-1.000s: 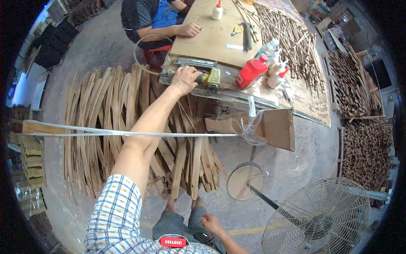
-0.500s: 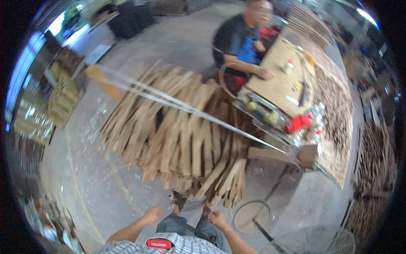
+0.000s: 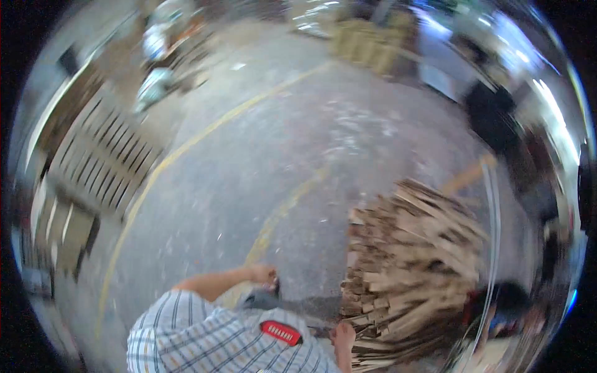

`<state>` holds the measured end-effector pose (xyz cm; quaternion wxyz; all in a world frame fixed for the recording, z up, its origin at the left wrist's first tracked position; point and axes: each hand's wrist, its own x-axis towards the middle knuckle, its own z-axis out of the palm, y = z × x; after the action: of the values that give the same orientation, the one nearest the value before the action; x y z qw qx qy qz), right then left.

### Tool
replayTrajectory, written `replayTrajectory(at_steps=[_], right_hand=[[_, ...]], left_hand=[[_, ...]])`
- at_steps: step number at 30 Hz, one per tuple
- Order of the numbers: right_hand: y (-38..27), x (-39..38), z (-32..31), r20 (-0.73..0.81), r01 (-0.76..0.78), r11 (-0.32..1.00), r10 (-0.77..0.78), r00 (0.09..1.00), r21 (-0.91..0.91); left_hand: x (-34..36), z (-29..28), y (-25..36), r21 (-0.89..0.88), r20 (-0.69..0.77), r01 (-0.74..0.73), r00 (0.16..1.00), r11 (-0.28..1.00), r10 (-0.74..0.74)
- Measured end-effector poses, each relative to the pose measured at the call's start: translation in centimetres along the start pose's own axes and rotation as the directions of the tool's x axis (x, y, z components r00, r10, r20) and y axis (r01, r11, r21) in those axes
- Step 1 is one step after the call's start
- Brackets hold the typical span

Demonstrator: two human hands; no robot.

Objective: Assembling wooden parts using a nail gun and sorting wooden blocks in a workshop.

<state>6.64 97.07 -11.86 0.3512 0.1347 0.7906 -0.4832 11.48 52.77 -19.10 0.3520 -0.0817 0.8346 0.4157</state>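
Note:
Low in the blurred head view, my left hand (image 3: pixel 266 275) hangs over the floor beside my leg, its fingers smeared by motion. My right hand (image 3: pixel 342 339) is low beside my body, nearest the left edge of a pile of long brown wooden slats (image 3: pixel 410 261) lying on my right; its fingers are too blurred to read, and whether it touches a slat I cannot tell.
Concrete floor (image 3: pixel 273 161) with curved-looking yellow lines stretches ahead. A slatted wooden pallet (image 3: pixel 106 155) and white sacks (image 3: pixel 152 87) are at left, stacked tan bundles (image 3: pixel 367 43) at the back. A co-worker (image 3: pixel 507 301) and pale straps (image 3: pixel 491 211) are at right.
My view has swung left, away from the table, so the slat pile now lies at right. My left hand has let go of the yellow-green tool it gripped a second ago and dropped low.

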Motion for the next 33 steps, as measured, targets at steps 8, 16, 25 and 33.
replayTrajectory(at_steps=[8,16,25,33], right_hand=[[-22.3,10.9,16.9,0.477,0.31,0.917,-0.162,0.864,-0.251],[-28.8,20.0,27.0,0.579,0.354,0.804,-0.016,0.815,-0.477],[-45.4,35.4,47.4,0.698,0.705,0.492,-0.241,0.674,-0.51],[-72.5,43.5,70.8,0.849,0.805,0.457,-0.174,0.498,-0.379]], left_hand=[[-11.8,-3.9,-10.4,-0.397,-0.416,0.162,0.846,0.903,-0.335],[-13.7,-23.7,-15.8,-0.35,-0.461,0.07,0.855,0.934,-0.237],[-16.9,-20.9,-40.9,-0.679,-0.346,0.456,0.493,0.576,-0.798],[-11.6,-15.8,-42.7,-0.31,0.002,0.484,0.861,0.819,-0.508]])
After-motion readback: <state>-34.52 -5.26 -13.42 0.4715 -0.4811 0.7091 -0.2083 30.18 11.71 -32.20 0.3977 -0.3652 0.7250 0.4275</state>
